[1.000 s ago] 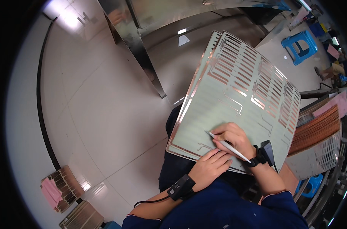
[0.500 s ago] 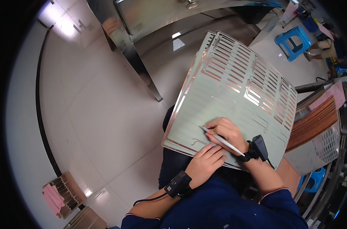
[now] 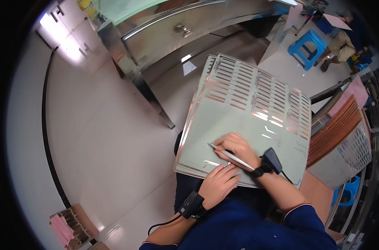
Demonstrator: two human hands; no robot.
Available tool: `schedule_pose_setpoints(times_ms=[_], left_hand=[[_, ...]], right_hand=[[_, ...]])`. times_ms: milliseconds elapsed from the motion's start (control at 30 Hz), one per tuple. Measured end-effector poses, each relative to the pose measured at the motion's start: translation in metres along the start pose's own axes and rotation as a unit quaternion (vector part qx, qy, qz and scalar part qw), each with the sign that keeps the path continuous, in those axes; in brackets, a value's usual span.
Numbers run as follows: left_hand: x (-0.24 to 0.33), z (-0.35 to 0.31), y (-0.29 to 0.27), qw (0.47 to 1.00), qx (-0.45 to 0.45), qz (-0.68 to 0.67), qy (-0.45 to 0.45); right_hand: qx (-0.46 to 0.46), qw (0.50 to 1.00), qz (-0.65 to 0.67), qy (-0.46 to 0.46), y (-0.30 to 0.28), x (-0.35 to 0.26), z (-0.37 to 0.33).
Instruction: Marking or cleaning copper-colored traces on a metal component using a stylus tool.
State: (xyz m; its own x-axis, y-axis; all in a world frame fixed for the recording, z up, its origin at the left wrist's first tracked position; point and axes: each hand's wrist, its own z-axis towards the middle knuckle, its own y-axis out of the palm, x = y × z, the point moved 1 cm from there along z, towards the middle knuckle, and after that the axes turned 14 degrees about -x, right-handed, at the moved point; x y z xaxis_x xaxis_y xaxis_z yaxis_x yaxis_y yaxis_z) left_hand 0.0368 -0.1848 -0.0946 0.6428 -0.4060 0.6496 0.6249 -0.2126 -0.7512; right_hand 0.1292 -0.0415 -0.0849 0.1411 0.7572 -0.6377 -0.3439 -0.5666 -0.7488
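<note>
Navy shirt [image 3: 256,227] is nearest. Then L hand [image 3: 219,181] lies flat at near edge of pale-green panel [image 3: 239,121], which is over the lap; fingers extended, grasping nothing I can see. R hand [image 3: 235,148] is closed in a pinch on white pen [image 3: 236,159]. Panel is prob. stiff, rather light, slippery, easy to scratch; best held by its edges. Further: brown-edged stack [image 3: 335,127], then blue stool [image 3: 313,39].

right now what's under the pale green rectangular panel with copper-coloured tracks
A second copper-edged panel peeks out along the left side of the pale green rectangular panel; a dark trouser leg shows below its near left corner. Anything else beneath is covered.
</note>
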Motion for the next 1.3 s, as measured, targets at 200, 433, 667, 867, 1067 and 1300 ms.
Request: schedule_pose_setpoints(times_ms=[200,433,667,867,1067,1300], left_hand=[[-0.003,0.011,0.004,0.995,-0.012,0.099,0.003],[-0.013,-0.004,0.006,0.989,-0.013,0.148,0.010],[-0.040,-0.011,-0.020,0.988,-0.028,0.150,0.025],[-0.037,0.005,-0.028,0.990,-0.028,0.133,0.023],[-0.034,0.002,-0.037,0.990,-0.042,0.132,-0.027],[-0.026,-0.002,-0.036,0.991,-0.038,0.120,-0.039]], right_hand=[[0.069,0.983,0.124,0.120,-0.022,0.028,-0.028],[-0.039,0.966,0.232,0.111,-0.045,0.007,-0.066],[-0.035,0.946,0.289,0.140,-0.053,0.014,-0.061],[-0.070,0.943,0.288,0.151,-0.067,0.043,-0.025],[-0.169,0.935,0.303,0.076,-0.062,0.057,0.010],[-0.237,0.919,0.310,0.055,-0.063,0.054,0.019]])
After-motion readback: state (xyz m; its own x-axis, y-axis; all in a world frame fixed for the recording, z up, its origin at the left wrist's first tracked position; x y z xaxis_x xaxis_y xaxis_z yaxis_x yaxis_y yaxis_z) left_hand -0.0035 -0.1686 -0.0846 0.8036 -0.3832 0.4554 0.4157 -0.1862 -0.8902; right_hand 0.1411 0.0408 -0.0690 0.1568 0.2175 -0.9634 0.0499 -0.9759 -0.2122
